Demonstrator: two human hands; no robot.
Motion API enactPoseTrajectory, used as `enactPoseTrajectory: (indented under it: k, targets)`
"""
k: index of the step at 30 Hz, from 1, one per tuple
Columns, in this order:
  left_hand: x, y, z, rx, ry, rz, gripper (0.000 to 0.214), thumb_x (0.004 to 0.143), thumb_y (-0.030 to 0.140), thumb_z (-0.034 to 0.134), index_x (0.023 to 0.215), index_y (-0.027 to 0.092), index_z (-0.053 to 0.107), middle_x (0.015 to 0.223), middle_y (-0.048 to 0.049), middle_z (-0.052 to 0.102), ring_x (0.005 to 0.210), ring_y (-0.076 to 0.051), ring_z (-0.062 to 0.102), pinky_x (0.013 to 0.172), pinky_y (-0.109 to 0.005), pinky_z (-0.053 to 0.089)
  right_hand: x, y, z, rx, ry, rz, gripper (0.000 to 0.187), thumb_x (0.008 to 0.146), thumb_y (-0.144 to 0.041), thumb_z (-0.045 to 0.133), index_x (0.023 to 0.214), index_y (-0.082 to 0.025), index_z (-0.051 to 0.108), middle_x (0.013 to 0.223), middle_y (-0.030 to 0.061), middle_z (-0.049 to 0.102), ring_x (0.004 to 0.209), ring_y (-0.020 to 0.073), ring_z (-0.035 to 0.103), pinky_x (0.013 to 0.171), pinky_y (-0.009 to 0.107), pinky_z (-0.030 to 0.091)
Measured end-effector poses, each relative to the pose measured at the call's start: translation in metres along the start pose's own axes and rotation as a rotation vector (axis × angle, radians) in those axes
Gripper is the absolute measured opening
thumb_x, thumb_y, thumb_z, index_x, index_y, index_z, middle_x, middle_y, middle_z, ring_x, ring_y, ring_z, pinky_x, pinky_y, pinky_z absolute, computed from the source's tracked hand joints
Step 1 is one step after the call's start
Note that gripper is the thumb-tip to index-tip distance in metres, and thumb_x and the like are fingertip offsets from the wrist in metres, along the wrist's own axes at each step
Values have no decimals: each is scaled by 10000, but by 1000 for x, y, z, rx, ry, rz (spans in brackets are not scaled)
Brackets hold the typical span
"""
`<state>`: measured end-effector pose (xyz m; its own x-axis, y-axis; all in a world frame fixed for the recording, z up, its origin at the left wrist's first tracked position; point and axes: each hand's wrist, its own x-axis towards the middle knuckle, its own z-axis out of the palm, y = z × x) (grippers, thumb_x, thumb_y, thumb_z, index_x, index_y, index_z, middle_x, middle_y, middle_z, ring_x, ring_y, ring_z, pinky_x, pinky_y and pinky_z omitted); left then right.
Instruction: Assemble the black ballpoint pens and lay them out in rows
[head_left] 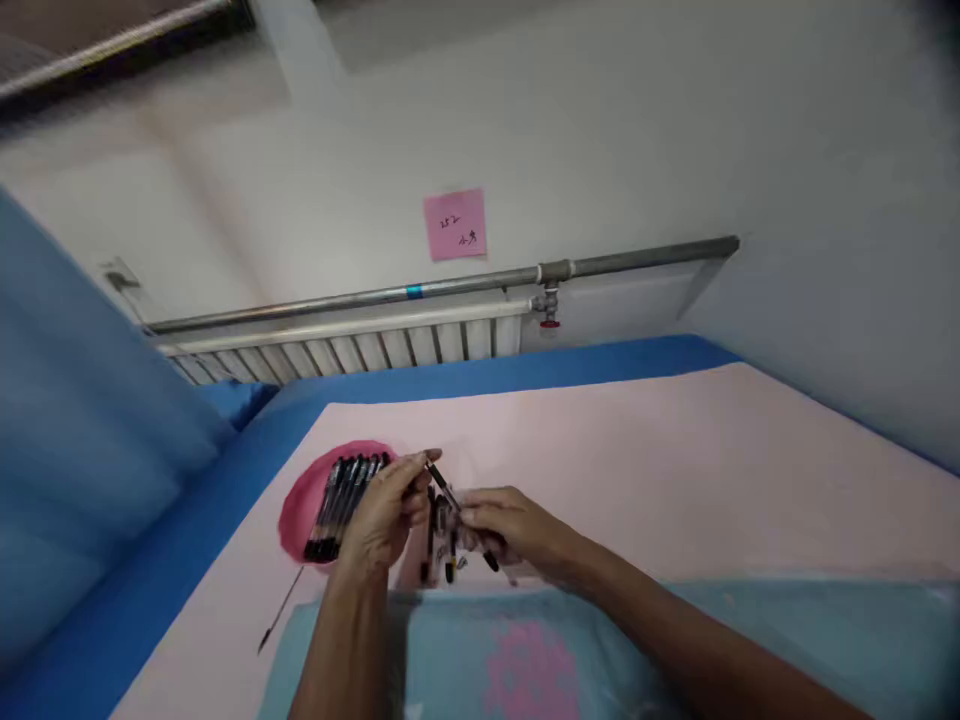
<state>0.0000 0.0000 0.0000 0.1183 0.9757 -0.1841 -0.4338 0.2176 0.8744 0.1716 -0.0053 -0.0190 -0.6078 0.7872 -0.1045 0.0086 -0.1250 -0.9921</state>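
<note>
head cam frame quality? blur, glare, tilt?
Head view: motion blur throughout, so the left hand, the right hand and the pen they pinch are smeared. The writing on the pink note is barely legible. The wall pipe slants, so the frame is tilted. Lighting is soft and even, with no glare or hard shadows.

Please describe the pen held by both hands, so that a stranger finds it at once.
On the pink cloth, left of the middle, a round red plate carries a row of black pens. Just right of it, the left hand and right hand pinch one black pen, slanted; it alone spans both hands.
</note>
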Motion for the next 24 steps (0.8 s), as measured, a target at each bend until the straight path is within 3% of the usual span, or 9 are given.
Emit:
enactPoseTrajectory:
  k: [8, 12, 15, 17, 21, 24]
  targets:
    - [3, -10, 7, -45, 42, 161, 237, 657, 252, 694, 805, 75, 641, 526, 54, 390, 390, 3, 282, 375, -155, 177, -2, -2, 4, 202, -13, 96, 162, 689, -302, 570, 678, -154, 507, 525, -56, 449, 403, 35, 275, 383, 184, 160]
    - [5, -13, 10, -67, 108, 190, 221, 659, 245, 693, 788, 75, 634, 507, 60, 384, 379, 3, 277, 363, -154, 170, -1, -4, 5, 183, 96, 31, 182, 622, -244, 648, 667, -156, 496, 504, -68, 454, 443, 46, 362, 432, 184, 236]
    - [5, -13, 9, -84, 111, 185, 228, 660, 243, 692, 802, 76, 631, 507, 59, 388, 381, 1, 281, 363, -151, 174, 0, -4, 3, 247, -19, 25, 205, 718, -340, 565, 737, -136, 545, 613, 0, 565, 543, 91, 491, 503, 212, 314]
    - [5, -12, 9, -95, 105, 192, 228, 661, 238, 692, 808, 75, 629, 505, 63, 376, 387, 0, 287, 367, -148, 180, 1, -3, 2, 289, -79, 29, 256, 764, -368, 501, 747, -120, 563, 612, 22, 577, 540, 101, 501, 518, 227, 326]
    - [5, -10, 9, -117, 107, 214, 219, 661, 228, 691, 809, 79, 627, 523, 59, 382, 391, 2, 289, 369, -147, 183, 1, -3, 1, 316, 35, 10, 145, 689, -259, 607, 673, -136, 531, 534, -29, 518, 492, 67, 437, 494, 204, 299]
    - [5, -10, 10, -109, 112, 220, 220, 659, 227, 691, 809, 79, 627, 536, 51, 399, 389, 2, 290, 366, -150, 178, 1, -3, 2, 442, -15, 106, 201, 705, -326, 596, 778, -144, 551, 624, -4, 571, 550, 91, 503, 521, 215, 342]
